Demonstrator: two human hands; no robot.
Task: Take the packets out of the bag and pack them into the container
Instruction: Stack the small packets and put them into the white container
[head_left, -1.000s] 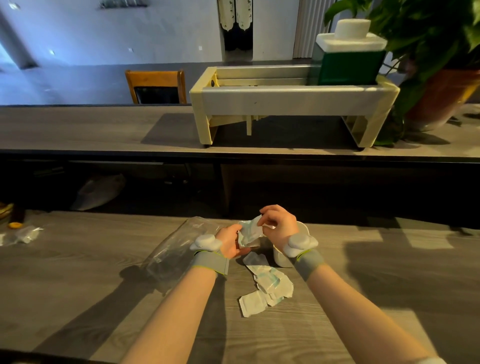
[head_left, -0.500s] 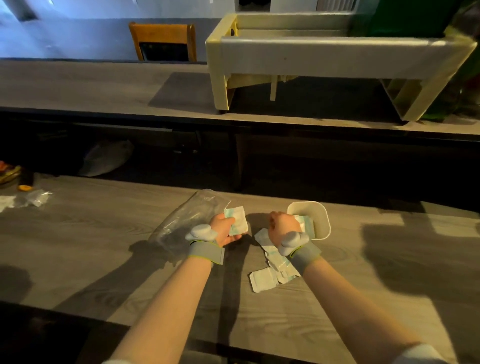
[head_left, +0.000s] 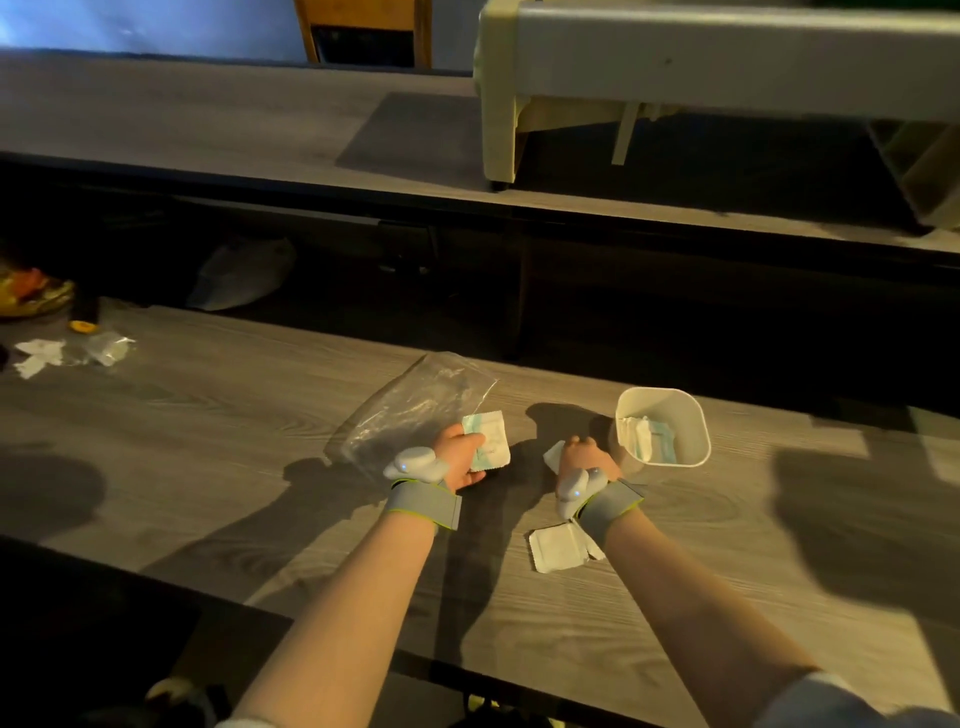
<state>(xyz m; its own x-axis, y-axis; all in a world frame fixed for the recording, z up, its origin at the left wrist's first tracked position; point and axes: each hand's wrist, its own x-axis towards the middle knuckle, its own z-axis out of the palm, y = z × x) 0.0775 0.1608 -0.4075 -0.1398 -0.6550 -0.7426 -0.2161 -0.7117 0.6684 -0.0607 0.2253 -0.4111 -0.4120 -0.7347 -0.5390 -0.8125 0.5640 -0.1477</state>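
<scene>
A clear plastic bag (head_left: 415, 408) lies flat on the wooden table. My left hand (head_left: 460, 457) is beside its near end and holds a small white and teal packet (head_left: 488, 440). The white square container (head_left: 670, 415) stands to the right with packets (head_left: 649, 439) inside it. My right hand (head_left: 584, 457) rests palm down on the loose packets lying left of the container; a white corner (head_left: 553, 453) shows under its fingers. More loose white packets (head_left: 558, 545) lie under my right wrist. Whether my right hand grips one is hidden.
A second wooden table (head_left: 208, 119) lies beyond a dark gap, with a cream plastic stand (head_left: 498, 109) on it. Scraps of wrapper (head_left: 41, 353) and a small clear bag (head_left: 106, 347) lie at the far left.
My right hand came away from the packet held in both hands, went to the container, then dropped onto the loose packets. My left hand kept its packet. The camera tilted down.
</scene>
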